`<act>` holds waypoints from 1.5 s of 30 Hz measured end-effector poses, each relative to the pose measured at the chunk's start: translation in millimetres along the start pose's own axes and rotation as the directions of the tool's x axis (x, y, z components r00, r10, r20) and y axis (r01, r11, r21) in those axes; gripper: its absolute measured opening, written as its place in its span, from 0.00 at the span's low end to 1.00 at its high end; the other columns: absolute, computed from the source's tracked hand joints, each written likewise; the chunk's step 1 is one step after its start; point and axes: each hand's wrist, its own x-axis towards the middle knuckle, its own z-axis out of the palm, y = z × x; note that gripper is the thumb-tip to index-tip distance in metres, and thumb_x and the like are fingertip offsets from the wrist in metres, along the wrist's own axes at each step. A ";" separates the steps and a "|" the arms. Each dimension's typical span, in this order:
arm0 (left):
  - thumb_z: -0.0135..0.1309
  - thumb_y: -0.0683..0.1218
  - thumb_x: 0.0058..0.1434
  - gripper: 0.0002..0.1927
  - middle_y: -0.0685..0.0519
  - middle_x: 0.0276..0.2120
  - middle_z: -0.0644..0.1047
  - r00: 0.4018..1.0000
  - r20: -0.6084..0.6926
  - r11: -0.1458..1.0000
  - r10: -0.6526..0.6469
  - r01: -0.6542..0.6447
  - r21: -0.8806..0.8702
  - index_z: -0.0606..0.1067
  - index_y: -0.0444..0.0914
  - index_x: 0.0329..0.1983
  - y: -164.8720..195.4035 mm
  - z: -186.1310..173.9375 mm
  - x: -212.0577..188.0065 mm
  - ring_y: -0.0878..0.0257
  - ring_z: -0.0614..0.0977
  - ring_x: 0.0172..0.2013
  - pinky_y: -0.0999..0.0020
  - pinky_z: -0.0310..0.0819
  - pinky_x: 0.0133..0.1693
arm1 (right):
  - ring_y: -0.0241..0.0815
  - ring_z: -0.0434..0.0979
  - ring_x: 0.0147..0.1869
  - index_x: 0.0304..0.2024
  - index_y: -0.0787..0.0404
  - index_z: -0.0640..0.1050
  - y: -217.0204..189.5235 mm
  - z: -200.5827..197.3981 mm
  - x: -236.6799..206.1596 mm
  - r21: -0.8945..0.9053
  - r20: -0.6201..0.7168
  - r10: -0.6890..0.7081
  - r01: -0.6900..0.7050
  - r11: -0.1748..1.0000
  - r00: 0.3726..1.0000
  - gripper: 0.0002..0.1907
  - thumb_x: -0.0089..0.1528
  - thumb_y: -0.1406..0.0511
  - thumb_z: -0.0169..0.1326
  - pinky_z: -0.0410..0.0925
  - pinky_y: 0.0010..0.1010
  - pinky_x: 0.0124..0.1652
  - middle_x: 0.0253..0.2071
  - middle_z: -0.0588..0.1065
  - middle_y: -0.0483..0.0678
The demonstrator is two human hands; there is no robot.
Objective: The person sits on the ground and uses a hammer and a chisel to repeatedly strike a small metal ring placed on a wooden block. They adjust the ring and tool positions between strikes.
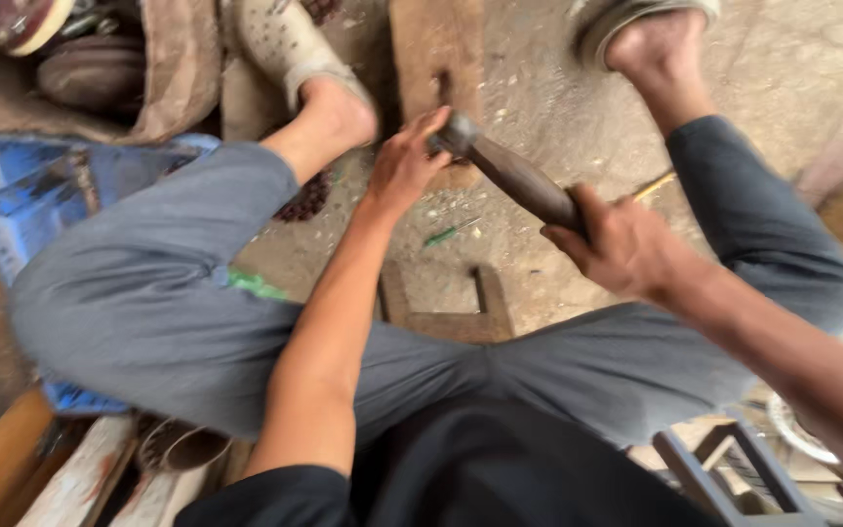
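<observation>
While right hand [626,244] grips hammer [514,176], left hand [404,164] steadies wooden block [431,49].

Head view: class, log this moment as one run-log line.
right hand: grips hammer handle | left hand: beside hammer head, above wooden block | posture: seated, knees apart

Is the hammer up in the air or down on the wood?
Down. The hammer head sits at the wooden block, beside the left hand; the right hand grips its handle.

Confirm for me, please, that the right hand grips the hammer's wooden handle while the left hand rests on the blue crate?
Not quite: in the head view the left hand is at the hammer head over the wooden block, not on the blue crate. The right hand does grip the handle.
</observation>
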 end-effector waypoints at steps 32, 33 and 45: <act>0.62 0.54 0.59 0.26 0.39 0.34 0.82 0.953 0.148 0.964 -0.264 0.254 0.078 0.75 0.35 0.55 -17.5 14.3 19.9 0.42 0.83 0.35 0.46 0.76 0.38 | 0.51 0.78 0.19 0.44 0.66 0.71 -1.3 -54.0 53.9 0.232 -0.056 0.031 -0.017 0.973 0.998 0.20 0.66 0.54 0.48 0.71 0.42 0.24 0.19 0.76 0.57; 0.60 0.56 0.64 0.24 0.39 0.37 0.82 0.904 0.243 0.936 -0.351 0.344 0.071 0.76 0.36 0.55 -17.5 15.5 19.8 0.44 0.83 0.38 0.48 0.77 0.42 | 0.52 0.78 0.19 0.44 0.67 0.70 -0.7 -51.7 53.9 0.230 -0.083 0.018 0.002 0.973 0.996 0.21 0.65 0.54 0.49 0.70 0.43 0.24 0.18 0.75 0.59; 0.60 0.43 0.56 0.28 0.37 0.45 0.81 0.832 0.323 0.772 -0.450 0.545 -0.327 0.74 0.39 0.62 -26.9 -11.6 13.8 0.48 0.86 0.42 0.57 0.79 0.47 | 0.42 0.74 0.26 0.47 0.68 0.71 27.5 -58.7 30.5 0.583 -0.055 0.223 -0.150 0.798 0.973 0.16 0.69 0.60 0.49 0.68 0.36 0.27 0.26 0.74 0.53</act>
